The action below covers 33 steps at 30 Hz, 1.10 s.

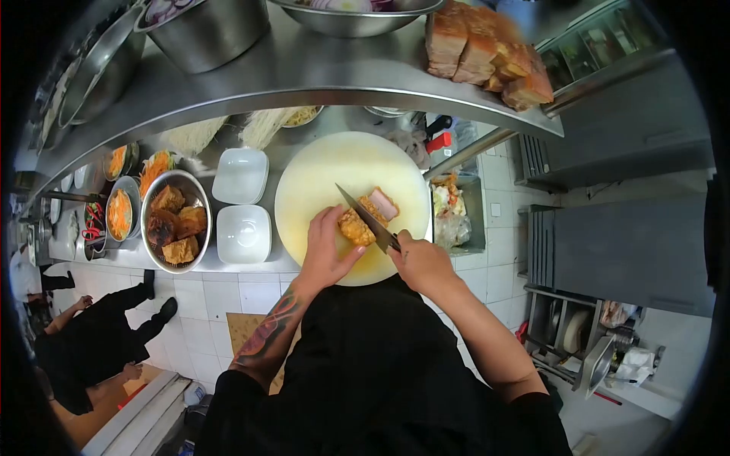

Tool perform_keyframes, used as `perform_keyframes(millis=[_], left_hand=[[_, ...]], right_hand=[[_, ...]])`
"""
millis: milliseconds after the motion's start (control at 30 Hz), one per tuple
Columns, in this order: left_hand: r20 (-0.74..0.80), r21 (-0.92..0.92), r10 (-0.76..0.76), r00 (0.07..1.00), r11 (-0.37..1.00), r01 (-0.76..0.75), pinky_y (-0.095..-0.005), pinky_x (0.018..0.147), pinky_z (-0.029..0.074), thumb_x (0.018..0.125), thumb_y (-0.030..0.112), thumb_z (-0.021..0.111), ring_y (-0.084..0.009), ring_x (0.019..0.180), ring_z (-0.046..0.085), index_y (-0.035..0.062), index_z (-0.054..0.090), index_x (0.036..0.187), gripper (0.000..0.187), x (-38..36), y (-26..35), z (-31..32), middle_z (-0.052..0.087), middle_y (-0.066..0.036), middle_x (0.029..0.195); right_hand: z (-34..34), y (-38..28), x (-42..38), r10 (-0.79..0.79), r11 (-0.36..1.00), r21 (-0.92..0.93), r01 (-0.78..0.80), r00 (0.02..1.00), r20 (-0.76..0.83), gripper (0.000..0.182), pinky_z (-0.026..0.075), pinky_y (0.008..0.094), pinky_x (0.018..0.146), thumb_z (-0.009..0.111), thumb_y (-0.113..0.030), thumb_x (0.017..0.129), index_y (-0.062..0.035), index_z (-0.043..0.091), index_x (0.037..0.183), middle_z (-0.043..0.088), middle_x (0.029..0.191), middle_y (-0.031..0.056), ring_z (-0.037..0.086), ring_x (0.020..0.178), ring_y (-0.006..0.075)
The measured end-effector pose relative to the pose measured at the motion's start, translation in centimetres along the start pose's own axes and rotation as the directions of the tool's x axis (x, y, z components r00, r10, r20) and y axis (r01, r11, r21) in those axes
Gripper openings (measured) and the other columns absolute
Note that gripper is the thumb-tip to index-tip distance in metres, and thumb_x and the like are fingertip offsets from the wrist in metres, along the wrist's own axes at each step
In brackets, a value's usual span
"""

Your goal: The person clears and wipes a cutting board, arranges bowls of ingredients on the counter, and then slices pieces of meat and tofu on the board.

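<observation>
My right hand (424, 264) is closed round the handle of a kitchen knife (363, 214). Its blade points up and left across the white round cutting board (312, 167), between two portions of crispy-skinned meat. The golden-brown piece of meat (355, 229) lies left of the blade, with my left hand (325, 249) gripping it, thumb at the near side and fingers at the far side. Right of the blade is a cut portion (385, 204) showing a pale pink face. The blade's edge against the meat is partly hidden.
Left of the board stand two white square bowls (242, 242) and a perforated steel bowl (199, 199) of browned chunks. A steel shelf (327, 93) overhangs the far side, holding pork belly slabs (487, 49). A scrap bin (473, 242) sits right. Another person (95, 334) is at lower left.
</observation>
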<state>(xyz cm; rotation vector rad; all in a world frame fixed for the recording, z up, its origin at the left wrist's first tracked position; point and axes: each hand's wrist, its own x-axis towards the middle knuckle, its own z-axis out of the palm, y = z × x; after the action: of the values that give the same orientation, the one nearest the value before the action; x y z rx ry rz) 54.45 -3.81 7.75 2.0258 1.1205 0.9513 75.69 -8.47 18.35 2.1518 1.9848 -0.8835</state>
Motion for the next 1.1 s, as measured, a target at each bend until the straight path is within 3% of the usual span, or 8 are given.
perform_keyframes(millis=[133,233,367,500,600,667,767,1100], left_hand=[[-0.013,-0.155,-0.147,0.989,0.977,0.143,-0.0496,0.114,0.036,0.089,0.021,0.075,-0.0412,0.130,0.047,-0.0028,0.037,0.150,0.076,-1.1,-1.0,-3.0,0.049,-0.023,0.141],[-0.031,0.102,-0.072,0.997,0.992,0.074,-0.0508,0.112,0.037,0.090,0.022,0.073,-0.0429,0.131,0.046,-0.0014,0.044,0.147,0.068,-1.9,-2.2,-4.1,0.050,-0.024,0.141],[0.097,0.410,-0.015,0.995,0.912,-0.026,-0.0521,0.112,0.034,0.088,0.025,0.073,-0.0435,0.137,0.041,0.0027,0.053,0.142,0.061,-2.5,-1.7,-4.4,0.045,-0.023,0.146],[0.131,0.442,-0.026,0.991,0.896,-0.035,-0.0526,0.113,0.032,0.086,0.023,0.073,-0.0430,0.140,0.038,0.0052,0.055,0.140,0.060,-2.4,-1.1,-4.7,0.043,-0.020,0.150],[0.216,0.415,-0.042,0.975,0.908,-0.053,-0.0520,0.112,0.035,0.083,0.017,0.073,-0.0430,0.139,0.040,0.0064,0.055,0.141,0.062,-1.6,-0.8,-5.5,0.043,-0.020,0.150],[0.148,0.043,-0.096,0.984,0.995,0.090,-0.0500,0.110,0.039,0.080,0.010,0.073,-0.0423,0.135,0.044,0.0081,0.052,0.142,0.066,-1.3,-1.9,-5.1,0.043,-0.020,0.148],[0.092,-0.303,-0.202,0.975,0.927,0.220,-0.0473,0.108,0.042,0.077,0.005,0.074,-0.0408,0.128,0.048,0.0076,0.050,0.139,0.066,-0.7,-0.8,-3.6,0.046,-0.020,0.140],[-0.127,-0.188,-0.010,0.992,0.982,-0.014,-0.0456,0.106,0.042,0.074,0.003,0.075,-0.0388,0.121,0.049,0.0053,0.050,0.124,0.056,-1.3,-1.3,0.3,0.047,-0.021,0.128]], right_hand=[[-3.4,2.0,-3.2,-0.061,0.973,0.211,0.097,0.983,-0.172,0.028,0.053,0.0515,0.068,0.062,-0.029,0.100,-0.0013,0.059,0.106,0.069,0.076,0.0226,0.069,0.074,0.0428],[-4.1,3.9,-4.8,0.057,0.892,0.448,0.055,0.971,-0.233,0.024,0.051,0.0482,0.064,0.064,-0.022,0.098,-0.0012,0.060,0.110,0.066,0.073,0.0218,0.068,0.070,0.0427],[0.1,8.1,-4.1,0.110,0.883,0.458,0.097,0.908,-0.404,0.025,0.051,0.0465,0.061,0.063,-0.016,0.097,0.0003,0.061,0.116,0.067,0.075,0.0229,0.067,0.069,0.0441],[2.1,9.3,-3.3,0.086,0.932,0.353,0.085,0.893,-0.442,0.028,0.052,0.0486,0.063,0.063,-0.016,0.097,0.0006,0.061,0.120,0.068,0.079,0.0254,0.069,0.072,0.0445],[-0.4,6.7,-4.5,-0.008,0.963,0.236,0.133,0.885,-0.466,0.031,0.054,0.0512,0.065,0.064,-0.017,0.097,0.0000,0.062,0.123,0.069,0.081,0.0267,0.069,0.074,0.0448],[-2.0,4.0,-5.7,-0.074,0.966,0.205,0.160,0.925,-0.373,0.034,0.054,0.0480,0.066,0.064,-0.013,0.096,0.0005,0.062,0.127,0.069,0.082,0.0263,0.069,0.075,0.0454],[-3.7,0.3,-7.4,-0.127,0.965,0.186,0.187,0.948,-0.293,0.036,0.054,0.0505,0.065,0.064,-0.015,0.096,0.0020,0.061,0.127,0.069,0.077,0.0240,0.068,0.069,0.0438],[-5.0,-3.0,-8.8,-0.173,0.983,0.031,0.179,0.975,-0.140,0.039,0.055,0.0501,0.062,0.064,-0.014,0.096,0.0058,0.058,0.128,0.070,0.076,0.0217,0.068,0.066,0.0405]])
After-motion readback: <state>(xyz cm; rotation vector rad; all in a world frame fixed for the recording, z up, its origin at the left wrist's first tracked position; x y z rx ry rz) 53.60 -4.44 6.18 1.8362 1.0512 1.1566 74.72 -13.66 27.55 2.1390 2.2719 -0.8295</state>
